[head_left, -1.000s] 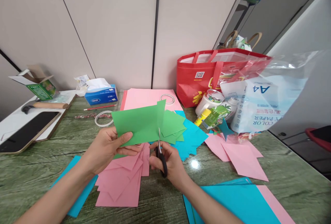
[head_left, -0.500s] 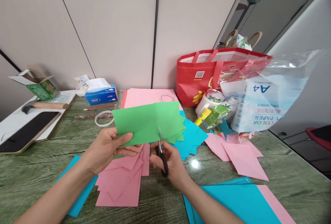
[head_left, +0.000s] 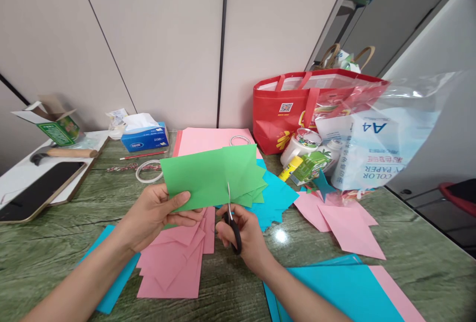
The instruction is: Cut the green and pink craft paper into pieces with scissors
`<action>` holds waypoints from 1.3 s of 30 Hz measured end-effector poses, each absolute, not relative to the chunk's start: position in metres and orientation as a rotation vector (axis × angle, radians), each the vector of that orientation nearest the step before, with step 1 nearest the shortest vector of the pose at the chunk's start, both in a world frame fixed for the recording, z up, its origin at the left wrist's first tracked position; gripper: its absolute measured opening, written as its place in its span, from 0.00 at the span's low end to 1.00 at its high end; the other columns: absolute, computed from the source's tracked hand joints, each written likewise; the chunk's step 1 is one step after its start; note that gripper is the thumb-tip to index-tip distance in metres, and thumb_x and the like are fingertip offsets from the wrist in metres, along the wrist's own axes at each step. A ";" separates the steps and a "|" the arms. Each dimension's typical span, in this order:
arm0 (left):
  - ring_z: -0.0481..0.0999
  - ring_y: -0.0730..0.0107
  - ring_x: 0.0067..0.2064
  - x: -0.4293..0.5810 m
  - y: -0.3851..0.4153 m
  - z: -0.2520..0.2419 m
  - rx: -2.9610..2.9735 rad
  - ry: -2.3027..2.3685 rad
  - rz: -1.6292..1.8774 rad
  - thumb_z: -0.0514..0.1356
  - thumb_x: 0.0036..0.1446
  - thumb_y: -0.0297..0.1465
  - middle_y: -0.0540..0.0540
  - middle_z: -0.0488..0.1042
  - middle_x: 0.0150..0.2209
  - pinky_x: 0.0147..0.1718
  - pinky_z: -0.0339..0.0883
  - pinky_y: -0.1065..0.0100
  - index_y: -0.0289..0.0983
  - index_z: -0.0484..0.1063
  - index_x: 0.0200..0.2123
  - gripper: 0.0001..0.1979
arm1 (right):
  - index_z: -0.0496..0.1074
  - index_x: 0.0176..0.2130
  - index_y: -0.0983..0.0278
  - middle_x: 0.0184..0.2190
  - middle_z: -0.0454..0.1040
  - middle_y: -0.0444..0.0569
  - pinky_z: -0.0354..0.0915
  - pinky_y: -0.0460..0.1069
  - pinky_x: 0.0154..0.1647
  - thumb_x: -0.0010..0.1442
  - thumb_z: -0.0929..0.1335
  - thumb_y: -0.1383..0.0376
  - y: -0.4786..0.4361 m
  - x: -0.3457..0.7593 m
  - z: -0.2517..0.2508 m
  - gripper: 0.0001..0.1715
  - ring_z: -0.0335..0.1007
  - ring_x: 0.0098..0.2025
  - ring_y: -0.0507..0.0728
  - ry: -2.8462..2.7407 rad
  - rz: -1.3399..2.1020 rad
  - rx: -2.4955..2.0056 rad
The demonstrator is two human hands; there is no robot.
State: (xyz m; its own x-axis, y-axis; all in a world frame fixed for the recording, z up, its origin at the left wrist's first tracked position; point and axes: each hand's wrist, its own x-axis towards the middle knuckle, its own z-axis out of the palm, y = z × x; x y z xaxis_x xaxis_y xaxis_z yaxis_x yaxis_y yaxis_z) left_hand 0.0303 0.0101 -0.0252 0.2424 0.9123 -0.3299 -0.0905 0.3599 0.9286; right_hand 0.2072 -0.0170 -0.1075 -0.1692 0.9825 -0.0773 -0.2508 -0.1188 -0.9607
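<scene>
My left hand (head_left: 169,208) pinches the lower left edge of a green sheet of paper (head_left: 197,175), thumb in front and fingers behind. The sheet is held up above the table. My right hand (head_left: 241,230) is closed around black-handled scissors (head_left: 234,232), whose blades point upward at the sheet's lower edge, right of its middle. One blade shows in front of the paper; the other is hidden. Behind the sheet lie more green pieces (head_left: 256,193) and a fan of blue pieces (head_left: 277,198). Pink pieces (head_left: 174,267) are stacked below my left hand.
Blue sheets (head_left: 327,292) lie front right, and pink squares (head_left: 353,227) beyond them. A red bag (head_left: 278,123), a glue stick (head_left: 292,168) and a plastic paper bag (head_left: 379,143) stand back right. At left are a phone (head_left: 40,188), a hammer (head_left: 70,153) and a tissue box (head_left: 145,138).
Almost nothing differs. The view has shifted very slightly; both hands, the green sheet and the scissors keep nearly the same positions.
</scene>
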 end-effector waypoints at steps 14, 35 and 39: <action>0.79 0.66 0.25 0.036 0.007 -0.023 0.929 1.053 0.810 0.66 0.44 0.30 0.42 0.80 0.24 0.25 0.74 0.73 0.33 0.76 0.27 0.07 | 0.63 0.29 0.63 0.21 0.65 0.40 0.56 0.45 0.25 0.41 0.74 0.56 -0.016 0.208 -0.101 0.22 0.58 0.23 0.50 -1.072 1.473 -0.888; 0.79 0.67 0.25 0.036 0.007 -0.021 0.910 1.083 0.808 0.66 0.44 0.30 0.41 0.80 0.25 0.24 0.74 0.73 0.32 0.75 0.27 0.07 | 0.65 0.30 0.64 0.14 0.61 0.36 0.50 0.42 0.14 0.40 0.74 0.54 -0.017 0.207 -0.104 0.22 0.53 0.15 0.46 -1.048 1.472 -0.958; 0.79 0.66 0.26 0.035 0.008 -0.022 0.909 1.076 0.809 0.66 0.44 0.30 0.41 0.80 0.26 0.25 0.74 0.72 0.32 0.75 0.28 0.07 | 0.65 0.30 0.64 0.14 0.61 0.36 0.51 0.42 0.14 0.41 0.74 0.54 -0.016 0.208 -0.105 0.22 0.54 0.14 0.46 -1.045 1.473 -0.974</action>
State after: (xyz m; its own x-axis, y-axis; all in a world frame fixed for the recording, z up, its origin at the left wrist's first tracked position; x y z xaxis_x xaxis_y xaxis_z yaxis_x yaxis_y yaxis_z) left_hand 0.0353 0.0075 -0.0217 0.2762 0.8877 -0.3683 -0.1065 0.4092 0.9062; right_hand 0.2076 -0.0163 -0.1048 -0.1329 0.9900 -0.0473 -0.2827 -0.0836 -0.9556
